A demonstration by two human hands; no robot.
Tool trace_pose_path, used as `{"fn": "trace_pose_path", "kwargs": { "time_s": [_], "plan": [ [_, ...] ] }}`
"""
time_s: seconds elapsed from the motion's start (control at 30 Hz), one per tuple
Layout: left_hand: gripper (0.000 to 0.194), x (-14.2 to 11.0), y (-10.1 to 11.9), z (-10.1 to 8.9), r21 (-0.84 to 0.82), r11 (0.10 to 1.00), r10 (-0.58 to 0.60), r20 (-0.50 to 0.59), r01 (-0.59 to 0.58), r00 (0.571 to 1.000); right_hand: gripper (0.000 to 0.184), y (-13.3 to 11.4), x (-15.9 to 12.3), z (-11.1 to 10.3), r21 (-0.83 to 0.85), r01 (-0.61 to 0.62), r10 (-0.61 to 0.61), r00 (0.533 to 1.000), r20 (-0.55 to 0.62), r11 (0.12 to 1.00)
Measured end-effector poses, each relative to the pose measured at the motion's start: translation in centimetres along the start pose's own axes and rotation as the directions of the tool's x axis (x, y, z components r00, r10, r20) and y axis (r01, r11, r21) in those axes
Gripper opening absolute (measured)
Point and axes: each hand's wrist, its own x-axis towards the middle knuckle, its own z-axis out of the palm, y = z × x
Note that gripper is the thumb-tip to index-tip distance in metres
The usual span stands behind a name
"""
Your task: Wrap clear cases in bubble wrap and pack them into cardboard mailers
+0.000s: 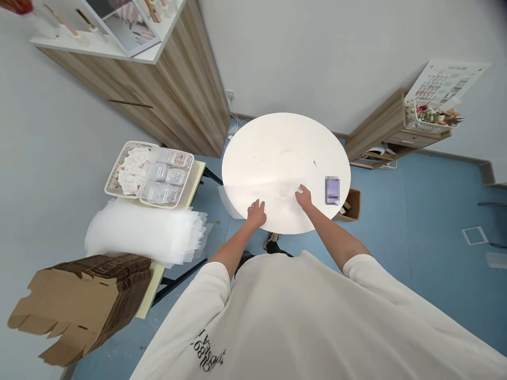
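Blue floor (415,221) around a round white table (285,148); left hand (256,214) spread at its near edge, right hand (303,197) bunched on clear plastic (284,191), any pinch unclear.

- Forward of both hands: free passage across the round white table (285,148) to its far rim.
- Right of the right hand (303,197): a blurred flat card (331,190) obstructs, just beside it.
- Left of the left hand (256,214): a translucent plastic sheet (230,203) at the table edge; farther left, stacked clear bags (144,232) and a white basket (149,174).
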Motion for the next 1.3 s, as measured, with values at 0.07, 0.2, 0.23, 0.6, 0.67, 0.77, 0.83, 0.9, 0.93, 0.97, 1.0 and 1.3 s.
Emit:
{"fn": "trace_pose_path", "kwargs": {
  "time_s": [0.07,0.2,0.23,0.6,0.67,0.77,0.83,0.9,0.93,0.97,1.0,1.3],
  "plan": [
    [0.065,0.7,0.6,0.7,0.011,1.0,-0.021,0.051,0.02,0.998,0.067,1.4,0.3,-0.4,-0.084,-0.107,0.113,0.992,0.059,0.991],
    [0.069,1.7,0.9,2.1,0.04,0.998,-0.049,0.124,0.045,0.991,0.06,2.4,0.1,-0.7,-0.346,-0.066,0.071,0.997,0.003,0.936],
    [0.069,1.8,0.8,2.3,0.048,0.998,-0.05,0.126,0.045,0.991,0.058,2.3,0.1,-0.6,-0.405,0.005,-0.005,1.0,0.0,0.914],
    [0.066,4.0,-0.8,1.2,0.111,0.993,0.029,0.084,-0.038,0.996,0.061,2.5,1.6,1.2,-0.506,0.318,-0.078,0.895,0.439,0.802],
    [0.07,5.0,-1.1,0.4,0.118,0.991,0.047,0.09,-0.058,0.995,0.063,2.8,1.5,1.2,-0.532,0.32,-0.069,0.896,0.438,0.784],
    [0.077,6.8,-0.9,-1.1,0.116,0.99,0.068,0.075,-0.076,0.995,0.067,2.9,1.1,1.0,-0.563,0.27,-0.025,0.914,0.404,0.781],
    [0.079,7.9,-0.5,-2.0,0.108,0.989,0.09,0.067,-0.097,0.994,0.068,2.9,0.9,0.9,-0.569,0.205,0.025,0.929,0.37,0.796],
    [0.079,8.7,0.1,-2.8,0.103,0.986,0.126,0.06,-0.131,0.99,0.069,2.9,0.6,0.9,-0.562,0.132,0.079,0.939,0.335,0.817],
    [0.079,9.0,0.4,-3.0,0.104,0.984,0.142,0.054,-0.147,0.988,0.069,2.9,0.4,1.0,-0.553,0.092,0.106,0.943,0.315,0.828],
    [0.077,9.1,0.6,-3.2,0.108,0.981,0.156,0.047,-0.161,0.987,0.069,2.9,0.3,1.0,-0.539,0.049,0.132,0.947,0.293,0.841],
    [0.076,9.1,0.9,-3.4,0.113,0.979,0.168,0.04,-0.172,0.985,0.068,2.9,0.2,1.0,-0.52,0.002,0.161,0.95,0.267,0.854],
    [0.067,8.6,1.2,-3.4,0.142,0.967,0.205,0.043,-0.209,0.978,0.032,1.9,0.2,0.6,-0.28,-0.356,0.419,0.884,0.209,0.891]
  ]
}}
